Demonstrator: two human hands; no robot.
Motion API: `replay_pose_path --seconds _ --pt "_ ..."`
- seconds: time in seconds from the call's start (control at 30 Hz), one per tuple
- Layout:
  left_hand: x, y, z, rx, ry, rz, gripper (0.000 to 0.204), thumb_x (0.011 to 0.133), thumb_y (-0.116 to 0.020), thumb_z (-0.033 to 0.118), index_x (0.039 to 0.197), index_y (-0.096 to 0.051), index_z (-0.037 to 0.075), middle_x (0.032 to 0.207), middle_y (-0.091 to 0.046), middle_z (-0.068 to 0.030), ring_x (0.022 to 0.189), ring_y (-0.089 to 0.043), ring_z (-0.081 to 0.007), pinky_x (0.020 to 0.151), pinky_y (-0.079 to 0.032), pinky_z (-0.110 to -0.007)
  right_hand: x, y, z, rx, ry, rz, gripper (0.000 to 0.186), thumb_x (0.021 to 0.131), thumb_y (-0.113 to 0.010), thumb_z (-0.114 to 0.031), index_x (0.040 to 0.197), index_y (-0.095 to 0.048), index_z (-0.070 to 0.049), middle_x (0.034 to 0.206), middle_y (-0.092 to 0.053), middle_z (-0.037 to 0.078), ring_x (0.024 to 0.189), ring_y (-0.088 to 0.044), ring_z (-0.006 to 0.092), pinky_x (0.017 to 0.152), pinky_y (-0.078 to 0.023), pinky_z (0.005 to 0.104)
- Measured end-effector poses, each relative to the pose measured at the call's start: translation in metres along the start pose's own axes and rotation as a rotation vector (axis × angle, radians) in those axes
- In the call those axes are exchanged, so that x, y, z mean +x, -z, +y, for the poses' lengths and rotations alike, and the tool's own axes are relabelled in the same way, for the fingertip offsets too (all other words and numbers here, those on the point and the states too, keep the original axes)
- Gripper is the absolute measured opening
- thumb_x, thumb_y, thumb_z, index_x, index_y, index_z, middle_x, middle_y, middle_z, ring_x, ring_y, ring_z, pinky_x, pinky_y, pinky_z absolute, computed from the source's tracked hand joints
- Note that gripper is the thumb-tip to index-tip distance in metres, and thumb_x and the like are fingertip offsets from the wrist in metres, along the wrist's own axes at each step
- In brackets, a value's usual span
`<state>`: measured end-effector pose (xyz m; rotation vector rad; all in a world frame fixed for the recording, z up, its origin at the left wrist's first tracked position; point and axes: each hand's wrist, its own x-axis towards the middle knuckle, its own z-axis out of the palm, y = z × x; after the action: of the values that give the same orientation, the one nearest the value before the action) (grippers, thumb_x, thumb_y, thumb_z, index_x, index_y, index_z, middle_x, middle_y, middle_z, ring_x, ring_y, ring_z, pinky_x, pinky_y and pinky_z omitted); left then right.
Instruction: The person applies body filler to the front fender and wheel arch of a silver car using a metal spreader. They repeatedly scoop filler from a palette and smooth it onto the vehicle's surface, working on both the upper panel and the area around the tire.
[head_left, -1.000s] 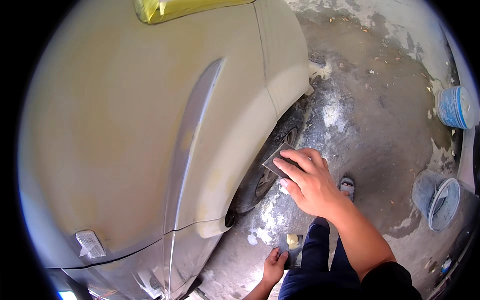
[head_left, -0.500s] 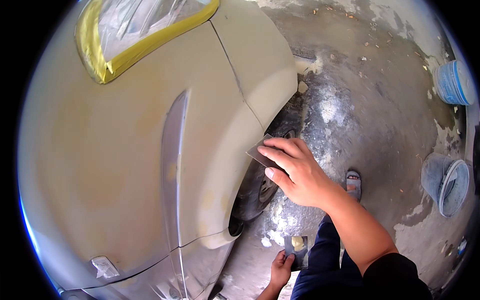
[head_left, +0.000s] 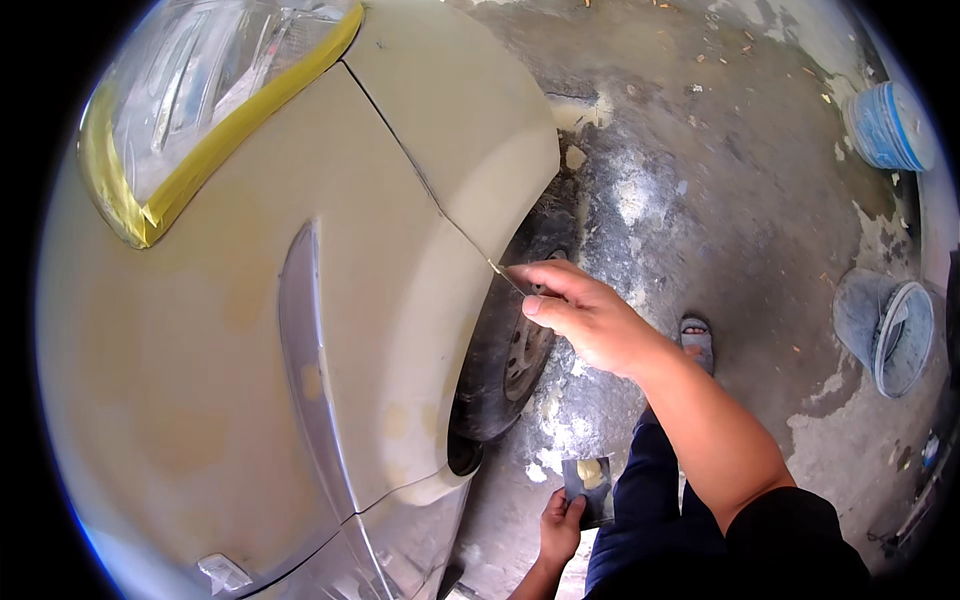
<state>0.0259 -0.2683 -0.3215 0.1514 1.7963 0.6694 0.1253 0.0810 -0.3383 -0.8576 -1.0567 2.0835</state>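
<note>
In my right hand (head_left: 597, 318) is a thin flat putty spreader (head_left: 514, 283), gripped between thumb and fingers and seen nearly edge-on. Its tip, with a little pale putty on it, is at the wheel-arch edge of the beige car body (head_left: 400, 270), where the panel seam (head_left: 420, 182) ends. Lower down, my left hand (head_left: 559, 528) pinches a dark flat plate (head_left: 600, 512) bearing a lump of yellowish putty (head_left: 590, 473). Behind the spreader shows the wheel (head_left: 525, 360), partly covered by my right hand.
Yellow masking tape (head_left: 215, 140) frames the plastic-covered headlight (head_left: 200, 80). A grey trim recess (head_left: 303, 310) runs down the bumper. A blue bucket (head_left: 885, 127) and a grey bucket (head_left: 870, 315) stand on the stained concrete floor (head_left: 740, 240) at right. My sandalled foot (head_left: 697, 342) is below them.
My right hand has turned the spreader from flatter to nearly edge-on and brought its tip to the seam's end. The view has shifted; my left hand still holds the plate.
</note>
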Motion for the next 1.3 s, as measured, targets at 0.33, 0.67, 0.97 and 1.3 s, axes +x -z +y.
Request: replay_pose_path --seconds 0.33,0.67,0.97,1.3 --pt "0.006 -0.004 0.010 0.048 0.019 0.006 0.025 0.094 -0.050 0.001 0.119 -0.054 -0.002 0.113 -0.063 -0.0061 0.105 -0.056 -0.0125 0.094 -0.042 -0.026 -0.002 -0.006 0.017 0.326 -0.447 -0.001 0.044 0.091 -0.056 -0.030 0.134 -0.055 -0.017 0.100 -0.055 -0.006 0.089 -0.047 0.0058 0.074 -0.042 0.0273" --pt "0.008 -0.005 0.008 0.069 0.045 -0.002 0.026 0.096 -0.051 0.003 0.120 -0.053 -0.003 0.111 -0.063 -0.0069 0.102 -0.057 -0.0115 0.092 -0.043 -0.026 0.011 -0.021 0.022 0.394 -0.279 0.037 0.050 0.094 -0.056 -0.034 0.139 -0.049 -0.013 0.101 -0.057 0.001 0.079 -0.051 0.0073 0.074 -0.048 0.0350" --pt "0.011 -0.002 0.006 0.054 0.085 0.007 0.027 0.093 -0.051 0.000 0.120 -0.053 -0.002 0.115 -0.062 -0.0073 0.106 -0.056 -0.0131 0.095 -0.041 -0.027 0.020 -0.042 0.049 0.056 -0.087 0.248 0.049 0.095 -0.055 -0.032 0.133 -0.051 0.000 0.116 -0.057 0.016 0.102 -0.057 0.0222 0.090 -0.043 0.0296" --pt "0.012 -0.001 0.013 0.138 0.104 0.012 0.025 0.095 -0.052 0.004 0.119 -0.052 -0.003 0.107 -0.063 -0.0058 0.097 -0.056 -0.0105 0.090 -0.042 -0.025 0.015 -0.056 0.044 -0.138 0.037 0.350 0.044 0.095 -0.054 -0.025 0.130 -0.053 -0.001 0.118 -0.056 0.019 0.106 -0.056 0.0325 0.093 -0.044 0.0381"
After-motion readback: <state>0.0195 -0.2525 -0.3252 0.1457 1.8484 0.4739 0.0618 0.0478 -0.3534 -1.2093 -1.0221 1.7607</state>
